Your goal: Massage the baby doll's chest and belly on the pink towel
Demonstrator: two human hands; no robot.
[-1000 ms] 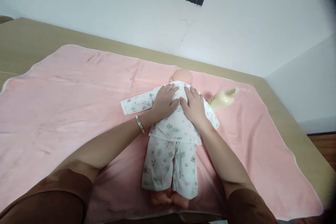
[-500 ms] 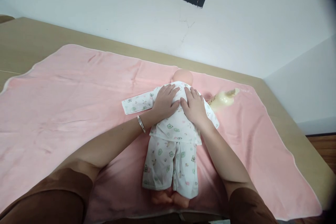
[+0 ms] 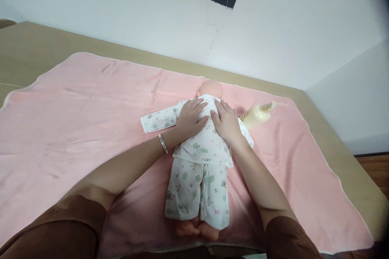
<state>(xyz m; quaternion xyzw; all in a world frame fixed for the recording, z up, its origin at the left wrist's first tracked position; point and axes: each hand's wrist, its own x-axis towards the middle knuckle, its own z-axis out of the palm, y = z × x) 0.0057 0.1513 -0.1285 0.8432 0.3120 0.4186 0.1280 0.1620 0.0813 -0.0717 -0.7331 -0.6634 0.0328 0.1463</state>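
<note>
When we compared this moment with the two preceding views, the only clear change was a slight outward shift of the right hand (image 3: 227, 121); its thumb sat a little farther from the other thumb, and more shirt fabric showed between them. The left hand (image 3: 191, 119), with a bracelet (image 3: 163, 144) at the wrist, had stayed put. We took this as a small adjustment of contact, since the doll (image 3: 202, 147) showed no clear displacement. Both hands lay flat on the upper part of its printed shirt, fingers extended and somewhat spread, gripping nothing; the pressure we could not tell. The doll rested on a pink blanket (image 3: 75, 129) spread over the table (image 3: 106, 48), its head (image 3: 210, 88) toward the wall (image 3: 170, 24) and its feet (image 3: 197, 228) toward the wearer. No facial features showed, so we judged it face down. One sleeve (image 3: 159, 120) stretched out on the left-hand side. As to containers, we noted one candidate: a glossy pale yellow object (image 3: 259, 115) with brownish marks, lying on the blanket beyond the right hand, near the other sleeve. It was possibly a bottle; blur prevented us from telling its contents.
</note>
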